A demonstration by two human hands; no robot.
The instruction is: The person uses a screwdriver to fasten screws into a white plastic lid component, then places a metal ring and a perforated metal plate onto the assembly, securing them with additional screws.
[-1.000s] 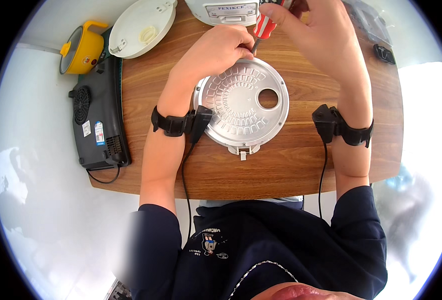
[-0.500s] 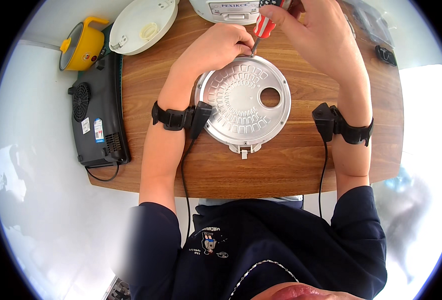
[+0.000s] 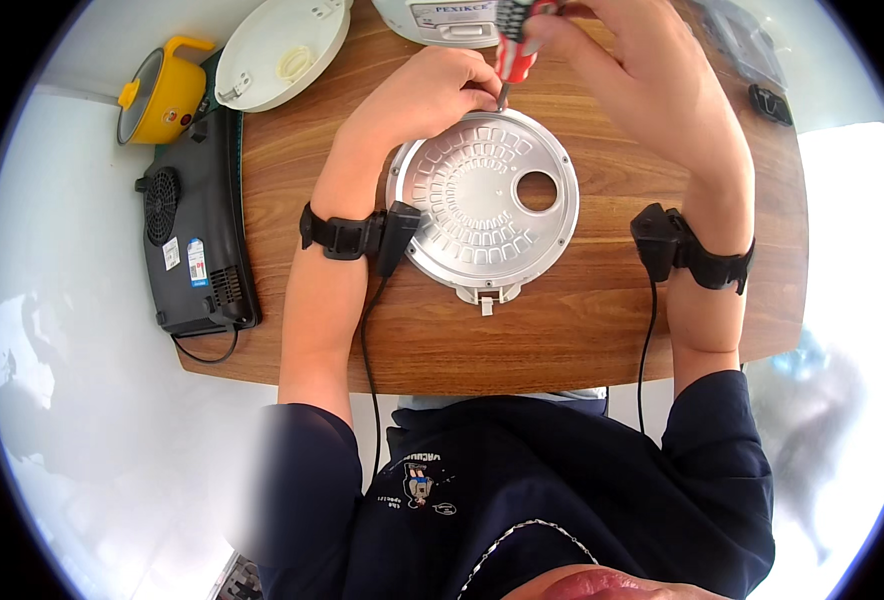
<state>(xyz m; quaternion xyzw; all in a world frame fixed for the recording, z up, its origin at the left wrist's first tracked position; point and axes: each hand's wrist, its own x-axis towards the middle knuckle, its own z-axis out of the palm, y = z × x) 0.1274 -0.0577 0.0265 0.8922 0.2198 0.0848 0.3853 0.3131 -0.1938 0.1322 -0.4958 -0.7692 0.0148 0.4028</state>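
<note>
A round silver metal lid plate (image 3: 472,185) lies on the table, with embossed shapes, small screws round its rim and a round hole on its right side. My right hand (image 3: 617,50) grips the red, white and dark patterned handle of a screwdriver (image 3: 514,60). Its shaft points down, and the tip meets the plate's far rim. Right beside that tip, my left hand (image 3: 437,90) is closed, thumb and fingers pinched together at the rim. What they pinch is hidden. A white latch (image 3: 487,298) juts from the plate's near edge.
A rice cooker body (image 3: 452,25) stands at the far edge of the wooden table (image 3: 562,350), with a white lid cover (image 3: 282,50) left of it. Farther left are a yellow pot (image 3: 167,95) and a black upturned appliance (image 3: 197,225). A black clip (image 3: 770,104) and clear plastic box (image 3: 742,45) lie far right.
The screwdriver handle has tipped left, closer to upright, and turned so its pattern shows differently. My right wrist has swung slightly right. The plate has shifted a little left.
</note>
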